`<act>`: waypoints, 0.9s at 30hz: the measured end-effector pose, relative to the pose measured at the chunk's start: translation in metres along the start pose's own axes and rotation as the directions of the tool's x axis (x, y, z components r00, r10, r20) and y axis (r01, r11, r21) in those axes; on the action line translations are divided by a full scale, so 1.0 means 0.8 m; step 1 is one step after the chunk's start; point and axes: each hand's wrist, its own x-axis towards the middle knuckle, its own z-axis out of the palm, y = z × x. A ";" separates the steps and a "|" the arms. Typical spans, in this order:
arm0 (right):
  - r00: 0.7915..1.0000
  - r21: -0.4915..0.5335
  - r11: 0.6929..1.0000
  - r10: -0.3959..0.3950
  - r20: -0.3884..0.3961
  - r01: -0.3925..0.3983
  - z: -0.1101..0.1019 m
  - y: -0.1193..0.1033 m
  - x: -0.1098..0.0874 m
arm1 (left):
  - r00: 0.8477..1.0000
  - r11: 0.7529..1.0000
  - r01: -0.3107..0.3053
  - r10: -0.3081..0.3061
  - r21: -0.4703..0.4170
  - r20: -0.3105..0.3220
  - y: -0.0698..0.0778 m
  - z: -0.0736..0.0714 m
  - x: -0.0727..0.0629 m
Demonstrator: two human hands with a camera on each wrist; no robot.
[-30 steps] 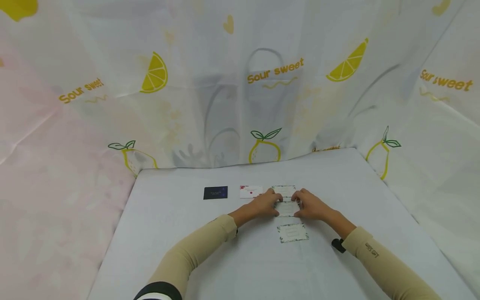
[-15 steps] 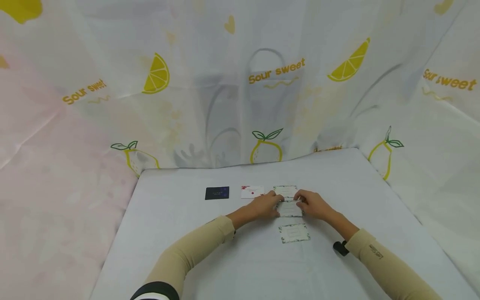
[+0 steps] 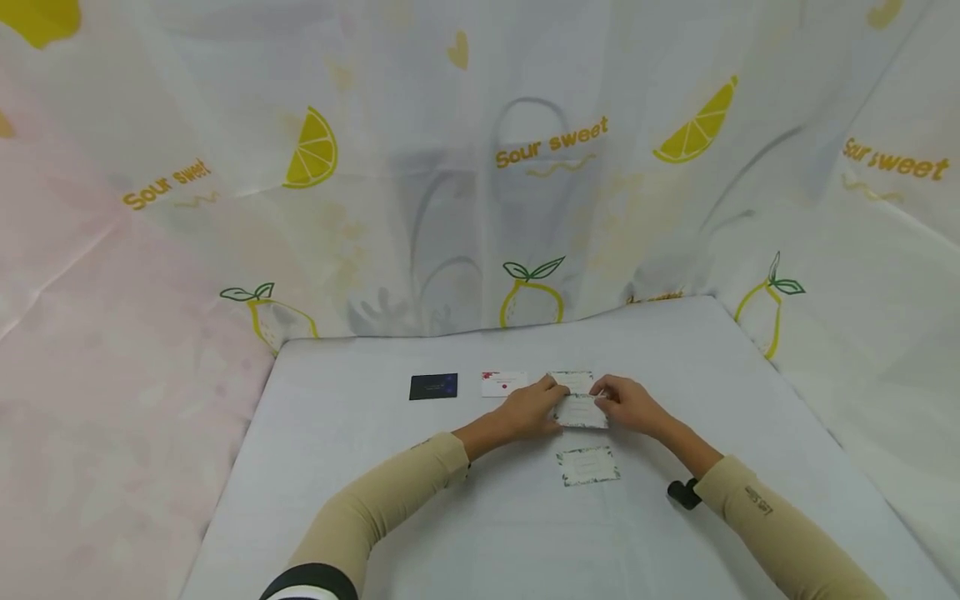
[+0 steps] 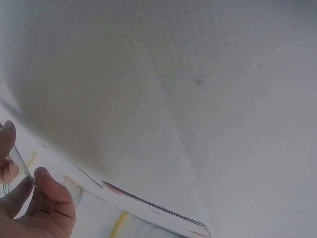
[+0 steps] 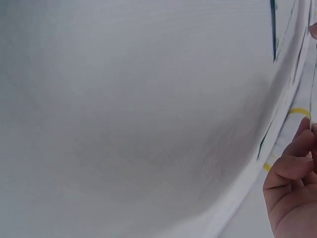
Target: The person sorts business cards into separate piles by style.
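Both my hands hold a white card (image 3: 581,412) with a leafy green border, close over the table. My left hand (image 3: 525,411) pinches its left edge, and at the lower left of the left wrist view the thumb and fingertips (image 4: 52,188) meet on the thin card. On the opposite side my right hand (image 3: 632,408) pinches the right edge, its fingers (image 5: 292,168) curled in the right wrist view. A matching card (image 3: 572,379) lies just beyond, partly overlapped by the held one. Nearer to me lies another leaf-bordered card (image 3: 588,467), flat and untouched.
Left of the far leafy card lie a white card with red flowers (image 3: 502,384) and a dark blue card (image 3: 433,386), in one row. They rest on a white table (image 3: 480,533). A lemon-print curtain (image 3: 480,208) hangs behind the table's back edge.
The right hand has shifted from spread fingers beside the middle card to a pinch on its right edge. The card has risen slightly and moved away from the nearest card.
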 end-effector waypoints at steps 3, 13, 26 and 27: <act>1.000 -0.031 0.999 -0.009 -0.008 0.009 0.003 0.000 -0.003 | 1.000 1.000 0.018 -0.018 -0.025 0.016 -0.002 -0.001 0.000; 0.997 -0.202 0.976 -0.082 -0.001 0.080 0.004 -0.008 -0.008 | 0.999 0.993 0.051 -0.051 -0.102 0.003 -0.010 -0.010 0.001; 0.994 -0.140 0.984 -0.106 0.014 0.106 0.004 -0.006 -0.005 | 0.997 0.981 0.072 -0.070 -0.178 0.016 -0.015 -0.007 0.004; 0.995 -0.139 0.985 -0.102 0.011 0.102 0.003 -0.005 -0.004 | 0.997 0.980 0.078 -0.077 -0.183 0.015 -0.015 -0.007 0.005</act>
